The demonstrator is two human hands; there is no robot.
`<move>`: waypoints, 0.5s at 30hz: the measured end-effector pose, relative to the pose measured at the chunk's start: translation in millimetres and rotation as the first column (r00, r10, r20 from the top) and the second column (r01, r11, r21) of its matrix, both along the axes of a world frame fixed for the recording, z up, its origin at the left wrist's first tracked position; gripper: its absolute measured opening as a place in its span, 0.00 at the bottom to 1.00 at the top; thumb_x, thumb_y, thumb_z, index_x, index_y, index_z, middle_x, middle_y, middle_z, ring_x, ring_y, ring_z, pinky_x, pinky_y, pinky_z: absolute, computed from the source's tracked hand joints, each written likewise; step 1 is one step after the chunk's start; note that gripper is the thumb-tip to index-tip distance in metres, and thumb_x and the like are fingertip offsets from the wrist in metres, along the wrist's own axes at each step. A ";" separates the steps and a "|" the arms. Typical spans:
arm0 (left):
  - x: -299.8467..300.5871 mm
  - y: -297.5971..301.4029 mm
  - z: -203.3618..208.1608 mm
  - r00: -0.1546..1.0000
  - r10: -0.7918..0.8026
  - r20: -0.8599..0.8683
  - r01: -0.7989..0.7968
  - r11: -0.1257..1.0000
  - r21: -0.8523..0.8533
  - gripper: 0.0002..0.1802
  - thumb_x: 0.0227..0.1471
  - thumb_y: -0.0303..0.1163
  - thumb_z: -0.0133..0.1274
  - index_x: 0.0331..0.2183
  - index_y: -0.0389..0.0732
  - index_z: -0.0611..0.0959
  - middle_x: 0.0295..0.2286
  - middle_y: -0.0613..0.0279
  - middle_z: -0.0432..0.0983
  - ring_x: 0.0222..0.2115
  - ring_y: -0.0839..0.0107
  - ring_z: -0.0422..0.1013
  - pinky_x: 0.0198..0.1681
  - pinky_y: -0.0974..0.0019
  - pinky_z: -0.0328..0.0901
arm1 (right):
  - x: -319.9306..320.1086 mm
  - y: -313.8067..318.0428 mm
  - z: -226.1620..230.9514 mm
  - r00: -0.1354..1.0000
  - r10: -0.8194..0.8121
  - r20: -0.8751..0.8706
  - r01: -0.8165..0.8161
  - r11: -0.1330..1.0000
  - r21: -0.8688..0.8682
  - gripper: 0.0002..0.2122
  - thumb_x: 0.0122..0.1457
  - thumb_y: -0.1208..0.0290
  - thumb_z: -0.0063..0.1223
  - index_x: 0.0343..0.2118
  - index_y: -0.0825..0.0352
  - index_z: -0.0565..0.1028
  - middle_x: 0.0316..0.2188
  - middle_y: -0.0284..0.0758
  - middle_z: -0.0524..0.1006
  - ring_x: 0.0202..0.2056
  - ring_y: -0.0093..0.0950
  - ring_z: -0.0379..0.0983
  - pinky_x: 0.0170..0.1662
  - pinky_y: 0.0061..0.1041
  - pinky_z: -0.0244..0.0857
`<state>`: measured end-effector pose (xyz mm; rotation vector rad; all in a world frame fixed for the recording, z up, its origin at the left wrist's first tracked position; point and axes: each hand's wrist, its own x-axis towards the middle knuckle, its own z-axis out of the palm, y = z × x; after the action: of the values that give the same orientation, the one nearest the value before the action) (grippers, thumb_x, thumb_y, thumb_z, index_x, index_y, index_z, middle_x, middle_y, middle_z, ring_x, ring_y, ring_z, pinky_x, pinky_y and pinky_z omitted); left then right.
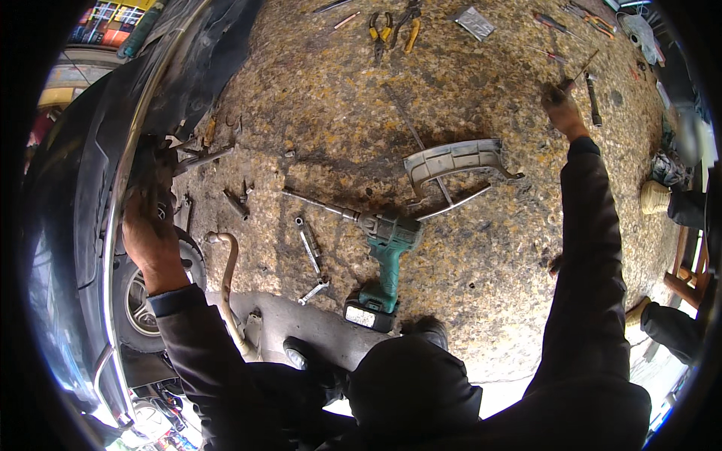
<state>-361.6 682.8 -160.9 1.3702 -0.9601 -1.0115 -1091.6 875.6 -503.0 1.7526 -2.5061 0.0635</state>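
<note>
My left hand (150, 237) is raised at the dark vehicle's edge, its fingers against a dark metal part (154, 161), partly in shadow. A grey metal bar (203, 160) sticks out beside that part. At the far right, my right hand (564, 111) is closed at floor level on a thin-shafted screwdriver (583, 66), its handle mostly hidden by the fingers. A socket wrench (593, 100) lies just right of that hand. Between my arms rests a green cordless impact wrench (387, 259) with a long extension (320, 203) on its nose.
Beyond the impact wrench lies a curved grey plastic piece (455, 164) across a metal rod. Combination wrenches (308, 246) and a tan hose (229, 282) lie near the wheel (139, 301). Yellow-handled pliers (380, 34) lie far off. Another person's shoe (656, 198) is at right.
</note>
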 end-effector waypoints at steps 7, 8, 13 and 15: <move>14.0 -7.2 -4.8 1.000 0.008 -0.026 -0.008 1.000 0.009 0.18 0.57 0.34 0.49 0.49 0.40 0.74 0.45 0.59 0.75 0.48 0.66 0.69 0.50 0.56 0.64 | 212.4 126.7 85.6 0.957 -0.279 0.079 0.284 0.956 -0.071 0.30 0.58 0.59 0.49 0.64 0.59 0.58 0.19 0.44 0.77 0.13 0.42 0.69 0.15 0.37 0.60; 17.3 -8.5 -6.0 0.998 0.029 -0.047 -0.029 1.000 0.006 0.18 0.57 0.34 0.49 0.49 0.40 0.74 0.44 0.59 0.75 0.48 0.66 0.69 0.49 0.56 0.65 | 256.0 168.7 105.7 0.841 -0.383 0.383 0.371 0.922 0.109 0.27 0.56 0.64 0.53 0.60 0.60 0.66 0.25 0.43 0.79 0.19 0.40 0.72 0.22 0.36 0.66; 24.1 -15.1 -10.9 0.999 -0.007 -0.042 0.006 1.000 -0.002 0.20 0.58 0.33 0.48 0.51 0.39 0.72 0.47 0.59 0.72 0.48 0.64 0.68 0.49 0.55 0.63 | 346.8 177.0 131.6 0.844 -0.238 0.481 0.414 0.860 -0.299 0.18 0.52 0.73 0.58 0.46 0.69 0.74 0.39 0.46 0.76 0.40 0.43 0.73 0.42 0.36 0.69; 21.5 -17.4 -11.1 0.999 0.029 -0.027 -0.029 1.000 -0.005 0.20 0.56 0.33 0.50 0.50 0.39 0.73 0.47 0.59 0.71 0.47 0.67 0.68 0.46 0.57 0.64 | 366.4 121.6 147.9 0.615 -0.057 0.786 0.493 0.806 -0.328 0.13 0.52 0.75 0.58 0.42 0.70 0.76 0.35 0.44 0.79 0.33 0.38 0.78 0.36 0.34 0.72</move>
<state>-340.2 665.4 -172.0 1.3584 -0.9200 -1.0026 -725.1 997.2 -355.1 1.1791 -2.7893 1.6056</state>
